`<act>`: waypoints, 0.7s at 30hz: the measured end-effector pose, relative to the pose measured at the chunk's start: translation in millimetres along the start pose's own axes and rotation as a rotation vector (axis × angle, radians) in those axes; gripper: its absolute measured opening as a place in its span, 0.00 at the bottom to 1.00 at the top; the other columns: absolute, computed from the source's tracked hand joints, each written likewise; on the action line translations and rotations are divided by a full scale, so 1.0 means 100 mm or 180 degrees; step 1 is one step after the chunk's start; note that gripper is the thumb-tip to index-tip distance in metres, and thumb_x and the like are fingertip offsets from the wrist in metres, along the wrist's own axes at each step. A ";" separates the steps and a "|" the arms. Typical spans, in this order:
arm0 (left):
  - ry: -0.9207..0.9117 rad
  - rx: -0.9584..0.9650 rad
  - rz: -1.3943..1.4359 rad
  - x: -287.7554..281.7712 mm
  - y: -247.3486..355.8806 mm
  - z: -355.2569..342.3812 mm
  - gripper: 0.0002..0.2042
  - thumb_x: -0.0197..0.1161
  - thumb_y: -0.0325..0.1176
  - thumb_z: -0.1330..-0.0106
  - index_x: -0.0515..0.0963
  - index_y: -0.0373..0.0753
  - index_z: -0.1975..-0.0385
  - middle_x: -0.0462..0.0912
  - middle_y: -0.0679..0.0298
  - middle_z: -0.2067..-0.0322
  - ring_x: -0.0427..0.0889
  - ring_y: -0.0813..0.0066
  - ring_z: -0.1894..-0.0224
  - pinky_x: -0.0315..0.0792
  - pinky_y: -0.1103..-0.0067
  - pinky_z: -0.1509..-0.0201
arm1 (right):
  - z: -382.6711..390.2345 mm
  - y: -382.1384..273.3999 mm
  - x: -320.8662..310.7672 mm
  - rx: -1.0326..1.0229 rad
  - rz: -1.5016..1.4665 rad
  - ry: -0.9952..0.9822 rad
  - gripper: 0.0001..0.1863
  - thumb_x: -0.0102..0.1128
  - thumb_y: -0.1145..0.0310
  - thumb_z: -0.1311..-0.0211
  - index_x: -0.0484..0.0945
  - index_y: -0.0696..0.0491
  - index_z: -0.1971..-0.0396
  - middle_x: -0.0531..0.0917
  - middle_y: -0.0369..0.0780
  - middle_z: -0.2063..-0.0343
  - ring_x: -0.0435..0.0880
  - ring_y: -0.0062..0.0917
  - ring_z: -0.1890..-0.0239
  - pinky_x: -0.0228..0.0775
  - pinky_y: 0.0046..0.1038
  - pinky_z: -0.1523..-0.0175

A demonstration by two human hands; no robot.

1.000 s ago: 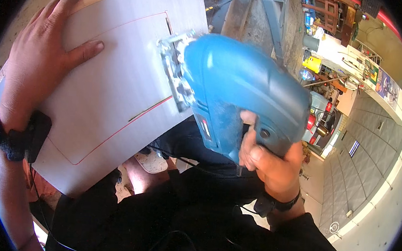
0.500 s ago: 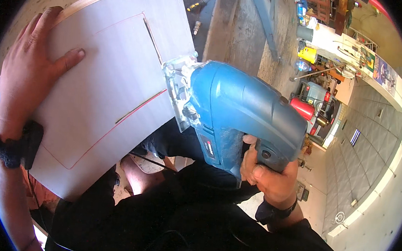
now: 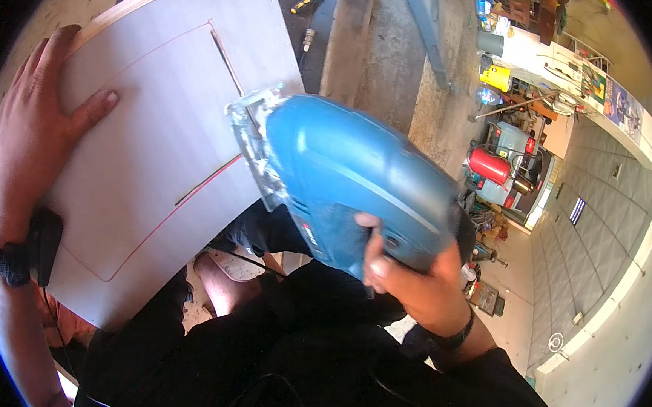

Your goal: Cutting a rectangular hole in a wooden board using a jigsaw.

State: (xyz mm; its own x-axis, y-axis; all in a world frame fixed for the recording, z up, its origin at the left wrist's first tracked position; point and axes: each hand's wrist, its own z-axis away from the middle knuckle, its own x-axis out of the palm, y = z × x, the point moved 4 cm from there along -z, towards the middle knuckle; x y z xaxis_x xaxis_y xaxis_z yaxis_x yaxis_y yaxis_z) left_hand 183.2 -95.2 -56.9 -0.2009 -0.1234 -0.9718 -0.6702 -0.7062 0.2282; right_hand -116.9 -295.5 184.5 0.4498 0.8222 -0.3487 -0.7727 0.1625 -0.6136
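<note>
My right hand (image 3: 404, 273) grips the handle of a blue jigsaw (image 3: 358, 172), its metal base plate (image 3: 258, 142) at the right edge of a pale grey board (image 3: 150, 123). Red lines on the board outline a shape with rounded sides. Two narrow slots show along these lines: a longer upper one (image 3: 226, 62) and a lower one (image 3: 207, 180) beside the red line. Spread flat on the board's left side is my left hand (image 3: 40, 123), thumb pointing inward. The jigsaw's blade is hidden.
Beyond the board stand a worn workbench surface (image 3: 392, 64), a yellow-and-black screwdriver (image 3: 302, 5) and a metal fitting (image 3: 308, 40). Farther right are a red cylinder (image 3: 489, 166), a yellow container (image 3: 495, 77) and a vehicle (image 3: 515, 141). A dark cable (image 3: 243, 260) runs below the board.
The jigsaw has moved left, farther over the board, in my right hand. The board and my left hand have shifted slightly left in the view.
</note>
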 end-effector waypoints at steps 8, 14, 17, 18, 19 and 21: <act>0.0076 0.0020 -0.0069 -0.04 0.07 0.01 0.42 0.76 0.54 0.40 0.68 0.47 0.27 0.76 0.53 0.32 0.79 0.54 0.33 0.72 0.63 0.28 | -0.16 0.03 0.01 -0.0105 -0.0063 -0.0143 0.18 0.66 0.77 0.36 0.81 0.54 0.45 0.81 0.33 0.68 0.79 0.15 0.72 0.72 0.21 0.66; 0.0139 0.0105 -0.0164 0.02 0.08 0.06 0.42 0.73 0.60 0.39 0.68 0.48 0.27 0.77 0.53 0.33 0.80 0.54 0.34 0.74 0.61 0.29 | -0.16 0.08 0.00 -0.0065 -0.0190 -0.0038 0.14 0.66 0.77 0.36 0.80 0.55 0.50 0.81 0.33 0.69 0.79 0.15 0.74 0.72 0.21 0.67; 0.0127 0.0049 -0.0192 0.01 0.12 0.07 0.42 0.72 0.61 0.38 0.68 0.48 0.27 0.77 0.53 0.33 0.80 0.54 0.34 0.73 0.61 0.28 | -0.16 0.14 0.01 -0.0029 -0.0199 -0.0064 0.12 0.66 0.77 0.36 0.80 0.55 0.54 0.81 0.33 0.71 0.79 0.15 0.75 0.71 0.21 0.68; 0.0096 0.0000 -0.0078 0.00 0.12 0.07 0.42 0.72 0.60 0.38 0.67 0.48 0.26 0.77 0.53 0.33 0.79 0.54 0.33 0.73 0.61 0.28 | -0.16 0.14 0.01 -0.0032 -0.0200 -0.0061 0.11 0.65 0.77 0.36 0.79 0.55 0.55 0.81 0.33 0.71 0.79 0.15 0.75 0.71 0.21 0.68; 0.0050 -0.0014 -0.0147 0.00 0.14 0.07 0.42 0.72 0.58 0.38 0.67 0.47 0.26 0.76 0.53 0.32 0.78 0.54 0.33 0.72 0.62 0.27 | -0.15 0.16 0.01 -0.0057 -0.0176 -0.0075 0.10 0.65 0.77 0.36 0.79 0.55 0.55 0.81 0.33 0.71 0.79 0.15 0.75 0.71 0.21 0.68; -0.0048 -0.0038 -0.0066 -0.03 0.15 0.07 0.42 0.74 0.55 0.38 0.66 0.47 0.26 0.74 0.53 0.31 0.76 0.54 0.31 0.69 0.62 0.26 | -0.15 0.16 0.01 -0.0133 -0.0150 -0.0067 0.10 0.65 0.76 0.36 0.79 0.56 0.56 0.81 0.33 0.72 0.79 0.15 0.75 0.71 0.21 0.68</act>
State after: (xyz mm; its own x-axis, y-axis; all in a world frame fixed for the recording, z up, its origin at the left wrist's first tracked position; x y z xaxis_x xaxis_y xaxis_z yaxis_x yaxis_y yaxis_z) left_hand 168.9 -100.5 -49.8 -0.1977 -0.0982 -0.9753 -0.6659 -0.7167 0.2071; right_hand -122.4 -300.2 163.5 0.4753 0.8256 -0.3040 -0.7314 0.1787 -0.6581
